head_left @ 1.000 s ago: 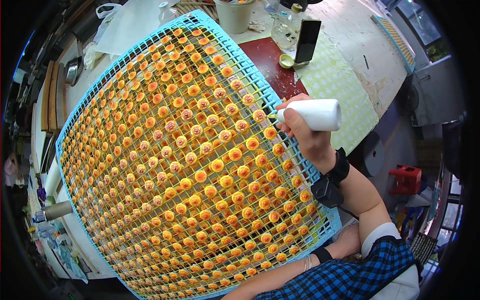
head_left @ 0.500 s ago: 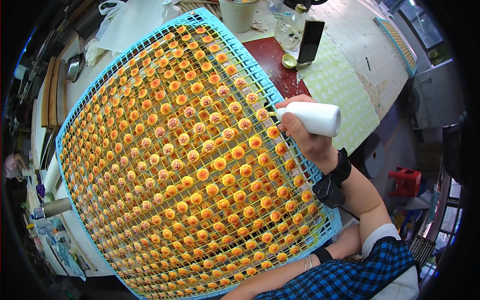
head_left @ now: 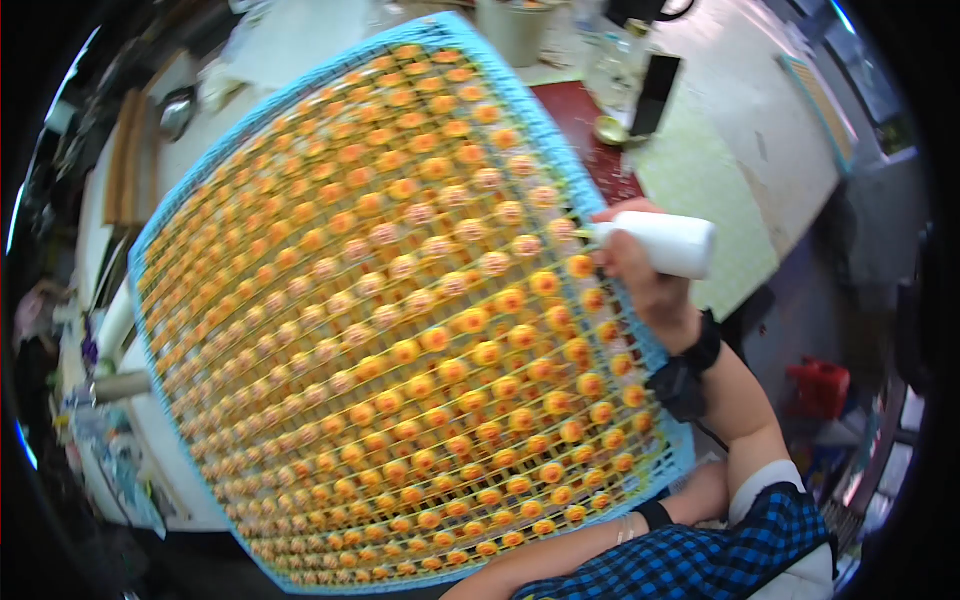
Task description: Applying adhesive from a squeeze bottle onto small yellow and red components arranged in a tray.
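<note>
My right hand (head_left: 645, 275) is closed round a white plastic squeeze bottle (head_left: 675, 245), which lies nearly level with its thin tip pointing left. That tip is at a small flower-shaped piece (head_left: 562, 230) near the right edge of a large blue mesh rack (head_left: 590, 190). Rows of yellow-orange flower-shaped pieces (head_left: 435, 340) cover the rack; a band of them across the middle looks paler and pinkish. Low down, my left forearm crosses in front of me, and my left hand (head_left: 705, 492) is tucked by my right elbow, its fingers hidden.
Beyond the rack's right edge, a phone (head_left: 655, 95) stands upright beside a small round lid (head_left: 610, 130) and a clear jar (head_left: 610, 65) on a dark red board. A pale bucket (head_left: 515, 35) stands at the back. A red stool (head_left: 818, 388) is on the floor at right.
The whole view has shifted, so everything sits farther right, and the picture is blurred. My right hand keeps the bottle tip at the same flower piece. My left arm looks unmoved.
</note>
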### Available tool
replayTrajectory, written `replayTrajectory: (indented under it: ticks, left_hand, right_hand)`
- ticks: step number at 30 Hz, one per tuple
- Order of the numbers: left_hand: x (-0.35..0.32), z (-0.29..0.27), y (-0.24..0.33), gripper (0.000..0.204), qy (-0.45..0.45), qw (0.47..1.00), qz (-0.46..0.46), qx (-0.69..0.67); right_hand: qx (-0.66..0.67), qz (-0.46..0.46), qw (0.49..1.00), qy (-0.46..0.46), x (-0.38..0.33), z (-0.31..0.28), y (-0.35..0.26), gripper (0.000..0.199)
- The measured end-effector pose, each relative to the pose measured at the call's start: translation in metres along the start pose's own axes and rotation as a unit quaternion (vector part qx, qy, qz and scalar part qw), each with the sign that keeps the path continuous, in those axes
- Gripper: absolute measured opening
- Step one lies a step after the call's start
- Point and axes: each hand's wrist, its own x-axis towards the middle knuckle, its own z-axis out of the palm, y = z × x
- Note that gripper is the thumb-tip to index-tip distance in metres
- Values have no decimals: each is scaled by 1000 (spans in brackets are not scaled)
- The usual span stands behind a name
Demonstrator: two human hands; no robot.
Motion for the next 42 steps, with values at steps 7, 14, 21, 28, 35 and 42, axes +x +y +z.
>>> replayTrajectory:
  ticks: [7, 14, 21, 28, 35, 42]
  left_hand:
    - [-83, -112, -34, 23, 309, 933, -184, 8]
    - [-145, -144, -39, 22, 430, 877, -201, 73]
    - [-123, -145, -44, 21, 383, 905, -143, 120]
    - [-36, -77, -39, 20, 175, 979, -17, 102]
    - [10, 17, -2, 19, 13, 991, 133, -4]
    - [3, -11, 17, 21, -29, 994, 108, 0]
  right_hand:
    - [99, 53, 992, 65, -13, -20, 40, 23]
    - [-38, -33, 973, 226, -9, 34, -22, 41]
    - [-15, -12, 982, 188, -9, 29, -13, 39]
    - [25, 15, 998, 63, -4, -44, 32, 30]
    - [137, 69, 987, -53, -18, 21, -44, 28]
    - [107, 107, 978, -143, -23, 41, -39, 19]
